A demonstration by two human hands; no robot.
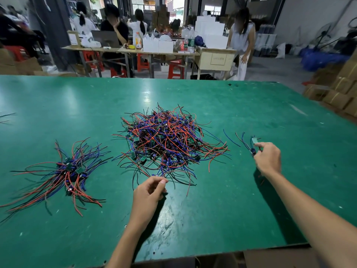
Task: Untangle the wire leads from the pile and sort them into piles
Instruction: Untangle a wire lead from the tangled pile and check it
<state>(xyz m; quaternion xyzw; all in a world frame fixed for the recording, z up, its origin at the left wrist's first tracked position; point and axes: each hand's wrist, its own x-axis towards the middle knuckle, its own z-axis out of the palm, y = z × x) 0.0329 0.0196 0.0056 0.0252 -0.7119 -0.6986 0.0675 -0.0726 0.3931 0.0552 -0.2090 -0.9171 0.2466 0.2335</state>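
A big tangled pile of red, blue and black wire leads (170, 140) with small green boards lies mid-table on the green table (212, 200). A smaller sorted pile (69, 171) is spread out at the left. My left hand (148, 192) is at the big pile's near edge, its thumb and fingers pinching the end of a lead. My right hand (268, 157) is off to the right of the pile and pinches a single lead (251, 146) with a small green board and blue and black wires.
A few loose wire ends (7, 117) lie at the far left edge. Cardboard boxes (336, 88) stack up beyond the table's right side. People sit and stand at work tables (154, 53) behind the far edge.
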